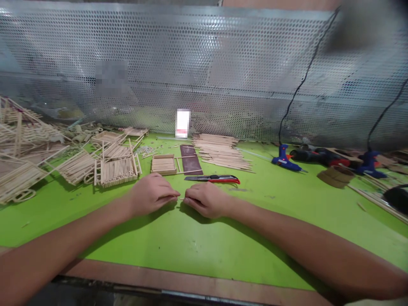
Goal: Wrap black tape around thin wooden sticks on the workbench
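My left hand [153, 193] is closed in a pinch low over the green tabletop [178, 246]. Facing it across a small gap, my right hand [207, 199] is pinched too, thumb against fingers. A tiny pale tip shows between the two sets of fingertips; the rest of what they hold is hidden. Just beyond my right hand lies a utility knife [216, 178] with a red and black handle, its blade pointing left. Behind my left hand sits a small wooden stick tray [163, 165] with two thin rails reaching right onto a dark brown strip [191, 159].
Thin wooden sticks [221, 151] lie in a pile at the back. Stick-built pieces [116, 170] are heaped on the left. Two blue glue guns [283, 160] with cords and a brown tape roll [335, 176] stand right. A perforated metal panel [204, 68] closes off the back.
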Tool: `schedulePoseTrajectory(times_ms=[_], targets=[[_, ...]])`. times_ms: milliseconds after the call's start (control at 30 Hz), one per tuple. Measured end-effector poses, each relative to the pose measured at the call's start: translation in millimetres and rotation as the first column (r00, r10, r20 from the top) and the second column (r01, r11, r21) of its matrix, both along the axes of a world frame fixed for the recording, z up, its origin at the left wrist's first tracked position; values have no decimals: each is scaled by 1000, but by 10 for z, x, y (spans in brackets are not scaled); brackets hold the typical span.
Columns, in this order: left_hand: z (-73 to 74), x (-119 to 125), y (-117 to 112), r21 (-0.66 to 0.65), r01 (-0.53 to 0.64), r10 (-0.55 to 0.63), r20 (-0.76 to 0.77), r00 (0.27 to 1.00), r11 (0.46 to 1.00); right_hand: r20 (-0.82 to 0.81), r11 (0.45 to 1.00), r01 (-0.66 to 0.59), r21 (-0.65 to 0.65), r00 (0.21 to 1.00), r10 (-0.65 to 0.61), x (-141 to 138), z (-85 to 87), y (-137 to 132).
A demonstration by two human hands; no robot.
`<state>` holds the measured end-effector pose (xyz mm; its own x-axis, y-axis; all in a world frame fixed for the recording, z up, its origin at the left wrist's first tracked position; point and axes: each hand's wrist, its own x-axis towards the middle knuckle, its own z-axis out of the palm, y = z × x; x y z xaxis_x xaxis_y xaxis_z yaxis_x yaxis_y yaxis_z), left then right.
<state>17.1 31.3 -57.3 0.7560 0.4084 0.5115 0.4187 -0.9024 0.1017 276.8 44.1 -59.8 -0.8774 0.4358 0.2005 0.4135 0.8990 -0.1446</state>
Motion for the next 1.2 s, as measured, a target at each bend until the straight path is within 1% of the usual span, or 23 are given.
schedulePoseTrajectory(times_ms=[367,567,800,1200], targets=[[44,-6,-15,27,-11,11,4,1000,1000,-16,999,-47,6,999,47,-1,-12,2],[35,-2,-15,35,-2,2,11,1000,999,8,999,-54,-3,999,54,-6,-2,-13],[14,2,-2,12,17,-17,3,1000,1000,9,998,-60,-10,998,60,-7,-4,-7],[-31,1,16,10,11,-11,-1,1000,1000,20,998,-65,-3,998,65,-6,-17,-3]])
